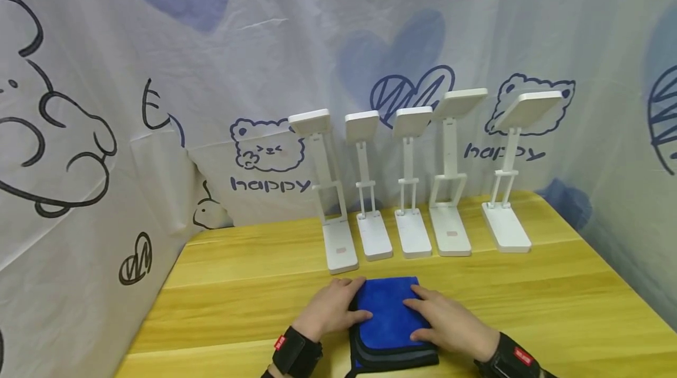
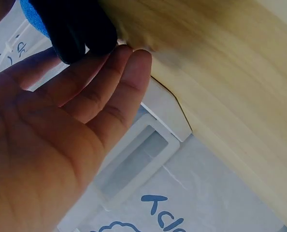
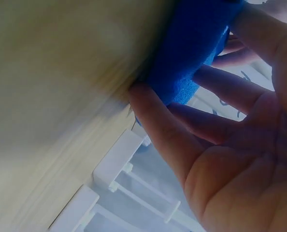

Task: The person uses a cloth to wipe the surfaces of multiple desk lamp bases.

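A folded blue cloth [image 1: 387,313] with dark edging lies on the wooden table in front of the person. The left hand [image 1: 333,306] rests along its left edge, thumb over the top. From the right, the right hand [image 1: 446,319] touches the top and right side with spread fingers. In the left wrist view, the fingertips of the left hand [image 2: 80,111] meet the cloth's dark folded edge [image 2: 76,29]. In the right wrist view, the right hand [image 3: 230,121] has its fingers against the blue side of the cloth [image 3: 187,53].
Several white folding desk lamps stand in a row behind the cloth, including the leftmost lamp [image 1: 340,246] and the rightmost lamp [image 1: 506,228]. The table [image 1: 238,284] has a wood-grain top. A printed white curtain [image 1: 254,60] hangs behind and at both sides.
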`<state>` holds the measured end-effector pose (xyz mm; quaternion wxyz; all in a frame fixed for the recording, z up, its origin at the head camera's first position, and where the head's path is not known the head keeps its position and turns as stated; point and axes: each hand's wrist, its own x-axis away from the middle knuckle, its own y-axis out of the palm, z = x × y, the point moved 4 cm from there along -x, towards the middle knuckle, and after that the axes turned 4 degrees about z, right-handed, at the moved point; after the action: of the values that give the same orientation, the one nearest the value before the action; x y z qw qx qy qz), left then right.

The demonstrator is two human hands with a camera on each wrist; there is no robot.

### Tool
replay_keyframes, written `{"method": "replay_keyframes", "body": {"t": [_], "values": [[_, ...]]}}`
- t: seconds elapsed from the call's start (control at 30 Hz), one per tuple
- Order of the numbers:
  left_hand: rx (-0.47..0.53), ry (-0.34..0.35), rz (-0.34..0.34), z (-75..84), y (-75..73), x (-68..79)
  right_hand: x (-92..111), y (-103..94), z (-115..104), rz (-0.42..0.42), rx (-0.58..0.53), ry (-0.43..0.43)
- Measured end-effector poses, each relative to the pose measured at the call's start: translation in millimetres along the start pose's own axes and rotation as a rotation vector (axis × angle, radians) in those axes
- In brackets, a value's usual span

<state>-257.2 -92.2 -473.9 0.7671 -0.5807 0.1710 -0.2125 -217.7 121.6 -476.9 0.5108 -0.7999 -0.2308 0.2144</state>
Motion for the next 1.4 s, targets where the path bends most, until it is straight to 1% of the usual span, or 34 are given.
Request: {"method": "replay_keyframes", "body": {"t": [0.3, 0.47, 0.57, 0.7, 0.8, 0.9, 1.0, 1.07, 1.13, 1.23, 1.3, 1.4], "values": [[0.041, -0.026, 0.002, -1.4, 1.7, -2.0, -7.3, 1.5, -3.9, 0.028, 0.026, -0.039], [0.055, 0.032, 0.015, 0.7, 0.4, -1.9, -9.7, 1.1, -7.7, 0.031, 0.024, -0.074], [0.046, 0.086, 0.043, 1.2, -1.4, -1.4, -12.6, 1.2, -11.2, 0.034, 0.017, -0.106], [0.026, 0.133, 0.081, -0.7, -3.6, -0.1, -19.7, 2.6, -16.1, 0.061, 0.006, -0.145], [0.002, 0.144, 0.112, -4.3, -5.5, 1.7, -25.8, 4.7, -19.8, 0.084, 0.006, -0.160], [-0.041, 0.136, 0.167, -9.2, -8.1, 3.2, -31.8, 7.2, -23.4, 0.099, 0.023, -0.182], [-0.072, 0.109, 0.212, -13.7, -11.3, 4.1, -35.5, 8.1, -25.4, 0.063, 0.028, -0.179], [-0.071, 0.090, 0.230, -16.5, -13.7, 4.6, -36.2, 9.0, -25.8, 0.002, 0.026, -0.168], [-0.061, 0.073, 0.234, -19.1, -15.7, 4.6, -35.8, 10.4, -26.2, -0.056, 0.033, -0.161], [-0.042, 0.073, 0.229, -20.7, -17.5, 4.4, -34.7, 13.6, -27.4, -0.081, 0.052, -0.171], [-0.026, 0.088, 0.212, -20.1, -17.9, 4.3, -34.9, 15.2, -29.1, -0.048, 0.070, -0.191], [0.009, 0.116, 0.185, -17.8, -17.5, 4.0, -35.5, 16.0, -31.2, 0.039, 0.093, -0.227]]}}
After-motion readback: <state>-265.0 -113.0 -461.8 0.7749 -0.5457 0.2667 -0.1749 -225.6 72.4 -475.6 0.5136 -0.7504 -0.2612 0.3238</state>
